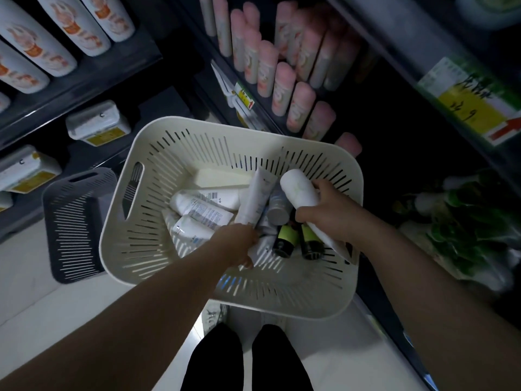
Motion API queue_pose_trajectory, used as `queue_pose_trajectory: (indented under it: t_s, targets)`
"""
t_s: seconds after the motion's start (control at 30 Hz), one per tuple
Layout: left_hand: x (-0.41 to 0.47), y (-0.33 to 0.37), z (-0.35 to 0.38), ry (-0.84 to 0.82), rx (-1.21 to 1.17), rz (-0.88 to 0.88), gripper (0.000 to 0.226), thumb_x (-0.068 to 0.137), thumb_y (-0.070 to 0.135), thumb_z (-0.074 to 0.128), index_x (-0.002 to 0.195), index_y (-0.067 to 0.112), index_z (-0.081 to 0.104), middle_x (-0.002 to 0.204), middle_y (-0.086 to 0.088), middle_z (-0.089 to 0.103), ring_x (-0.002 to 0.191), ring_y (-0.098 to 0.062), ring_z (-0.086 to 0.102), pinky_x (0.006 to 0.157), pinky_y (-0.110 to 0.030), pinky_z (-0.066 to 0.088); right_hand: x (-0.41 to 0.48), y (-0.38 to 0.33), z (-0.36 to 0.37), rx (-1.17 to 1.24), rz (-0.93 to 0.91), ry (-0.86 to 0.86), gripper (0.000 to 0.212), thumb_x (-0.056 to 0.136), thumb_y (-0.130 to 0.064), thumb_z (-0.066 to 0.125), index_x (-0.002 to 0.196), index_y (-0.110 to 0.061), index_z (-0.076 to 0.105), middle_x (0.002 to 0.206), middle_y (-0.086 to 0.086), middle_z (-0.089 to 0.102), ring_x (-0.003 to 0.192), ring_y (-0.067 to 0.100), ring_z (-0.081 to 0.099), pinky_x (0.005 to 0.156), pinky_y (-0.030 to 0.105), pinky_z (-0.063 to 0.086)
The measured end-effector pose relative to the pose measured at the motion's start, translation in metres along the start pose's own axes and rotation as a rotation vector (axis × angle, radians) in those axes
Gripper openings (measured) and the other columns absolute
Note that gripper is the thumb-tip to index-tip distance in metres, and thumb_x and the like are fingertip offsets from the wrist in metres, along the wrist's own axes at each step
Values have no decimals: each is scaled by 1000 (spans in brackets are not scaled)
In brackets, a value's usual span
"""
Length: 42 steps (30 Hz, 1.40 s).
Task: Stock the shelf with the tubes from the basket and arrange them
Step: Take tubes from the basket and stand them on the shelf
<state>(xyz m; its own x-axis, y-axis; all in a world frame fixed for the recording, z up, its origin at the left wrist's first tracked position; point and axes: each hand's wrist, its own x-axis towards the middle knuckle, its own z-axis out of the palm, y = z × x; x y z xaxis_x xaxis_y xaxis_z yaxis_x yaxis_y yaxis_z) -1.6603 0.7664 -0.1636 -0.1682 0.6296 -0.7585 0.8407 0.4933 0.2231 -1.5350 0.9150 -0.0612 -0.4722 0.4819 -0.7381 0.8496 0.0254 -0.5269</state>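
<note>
basket [332, 303]: loose tubes [203, 211] | both hands' grip: one tube each

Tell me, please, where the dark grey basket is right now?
The dark grey basket sits on the floor at the left, right beside the cream basket, below the shelves.

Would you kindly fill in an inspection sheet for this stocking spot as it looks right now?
Surface: pale tiled floor; cream basket on it.
Job's things: white tubes and two green-banded tubes loose in the basket; pink tubes in rows on the shelf.
Clutter: grey basket at left.
Grippers: left hand grips a white tube; right hand grips a white bottle.
Cables: nothing seen.
Surroundings: price tag, greens at right.
</note>
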Motion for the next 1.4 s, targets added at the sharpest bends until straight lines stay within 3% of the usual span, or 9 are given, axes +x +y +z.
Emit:
queue_pose_trajectory:
  t_s: [0.27, 0.47, 0.57, 0.77, 0.87, 1.0, 1.17, 1.27, 1.4]
  targets:
    - [22, 8, 14, -45, 41, -66, 59, 72, 42, 77, 123, 18, 58, 116, -9, 64, 105, -29, 62, 77, -29, 48, 7, 8, 1, 57, -9, 9, 67, 80, -33, 66, 137, -25, 31, 116, 0, 46, 88, 15, 49, 57, 26, 35]
    - [12, 15, 6, -33, 82, -41, 76, 66, 46, 79, 133, 31, 47, 124, -6, 58, 117, -30, 54, 95, -33, 46, 6, 7, 2, 124, 20, 27, 64, 79, -34, 66, 134, -28, 35, 109, -2, 49, 83, 10, 51, 57, 27, 38]
    - [-5, 15, -5, -57, -22, -40, 72, 68, 39, 76, 132, 25, 46, 125, -9, 58, 114, -29, 56, 91, -30, 47, -1, 0, -1, 142, 38, 22, 62, 81, -37, 64, 136, -28, 37, 109, -2, 49, 83, 8, 50, 58, 27, 39]
    - [-50, 1, -55, 102, 85, 114, 61, 70, 40, 69, 119, 16, 43, 117, -4, 61, 110, -24, 58, 102, -38, 33, -36, -24, -16, 47, 29, -17, 62, 80, -39, 65, 135, -27, 40, 122, 0, 51, 100, 19, 54, 78, 34, 46]
    - [-82, -1, -97, 148, 48, 126, 70, 66, 50, 63, 128, 22, 45, 120, -2, 60, 108, -24, 59, 90, -32, 44, -63, -36, -26, -57, 69, -41, 68, 74, -45, 69, 132, -21, 42, 118, 0, 50, 98, 19, 54, 76, 33, 44]
    - [-131, -7, -147, 235, -125, 106, 60, 76, 45, 67, 127, 19, 51, 123, -3, 59, 111, -23, 56, 87, -29, 44, -109, -52, -41, -36, 157, 38, 40, 73, -52, 65, 81, -13, 57, 73, 3, 54, 62, 17, 53, 53, 25, 36]
    - [-193, -7, -193, 357, -364, 136, 50, 75, 51, 71, 114, 22, 60, 108, 1, 65, 91, -15, 60, 80, -28, 46, -185, -82, -72, 2, 132, 133, 37, 80, -51, 56, 88, -14, 58, 78, 3, 56, 64, 16, 54, 56, 28, 38]
    - [-229, 5, -220, 397, -496, 222, 54, 55, 59, 72, 98, 27, 65, 95, 3, 70, 84, -16, 66, 80, -36, 52, -242, -99, -98, -151, 48, 179, 44, 75, -48, 64, 108, -20, 57, 101, -1, 62, 86, 14, 61, 74, 34, 50]
    - [-272, 41, -255, 435, -505, 294, 38, 65, 32, 81, 93, 18, 61, 89, -4, 68, 76, -19, 64, 68, -34, 52, -316, -113, -123, -222, 40, 343, 47, 62, -52, 75, 96, -22, 61, 90, -4, 65, 77, 11, 64, 70, 30, 53]
